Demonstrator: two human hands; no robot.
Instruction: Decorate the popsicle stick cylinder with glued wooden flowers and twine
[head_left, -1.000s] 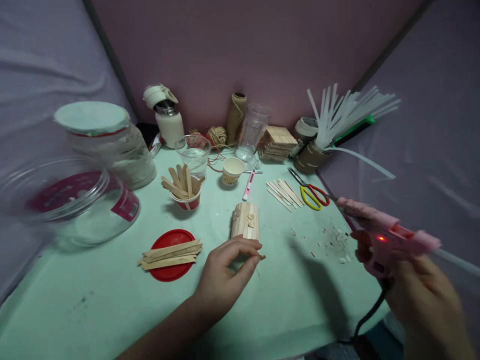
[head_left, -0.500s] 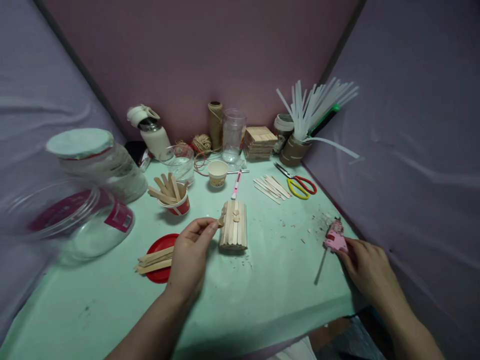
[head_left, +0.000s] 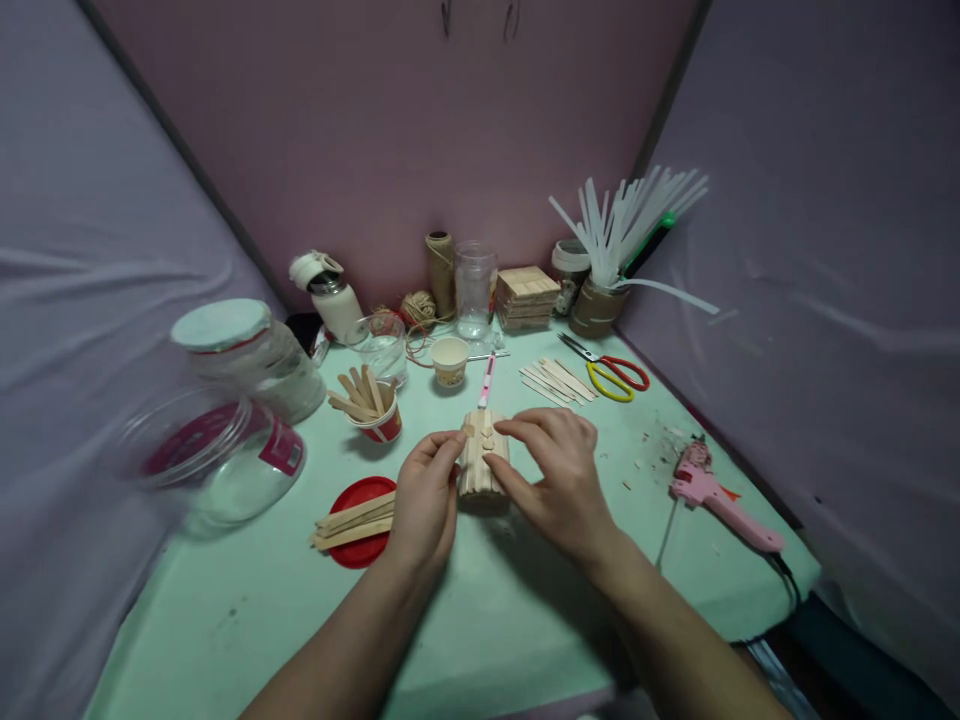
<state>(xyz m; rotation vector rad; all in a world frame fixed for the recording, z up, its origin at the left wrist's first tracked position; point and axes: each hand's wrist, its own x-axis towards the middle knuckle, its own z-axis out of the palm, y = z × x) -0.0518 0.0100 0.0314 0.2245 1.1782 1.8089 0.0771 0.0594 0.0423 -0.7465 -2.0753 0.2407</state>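
Note:
A small cylinder covered with wooden craft sticks point(head_left: 482, 480) lies on the table in front of me, a few little wooden pieces on its top face. My left hand point(head_left: 427, 490) pinches a small wooden piece point(head_left: 468, 431) at the cylinder's left edge. Over its right side, my right hand point(head_left: 551, 475) has thumb and forefinger apart, the tips close to the little pieces; whether they touch, I cannot tell. A pink hot glue gun point(head_left: 720, 495) rests at the right, nobody holding it.
Craft sticks lie on a red lid point(head_left: 349, 552) and stand in a paper cup point(head_left: 386, 425). Thin sticks point(head_left: 559, 383) and scissors point(head_left: 611, 375) lie farther back. Clear jars point(head_left: 251, 480) stand left; glue sticks point(head_left: 615, 235) fill a brown holder at the back right.
My right hand has let go of the glue gun and come left to the cylinder. My left hand still holds the small piece, now against the cylinder. The view has shifted slightly.

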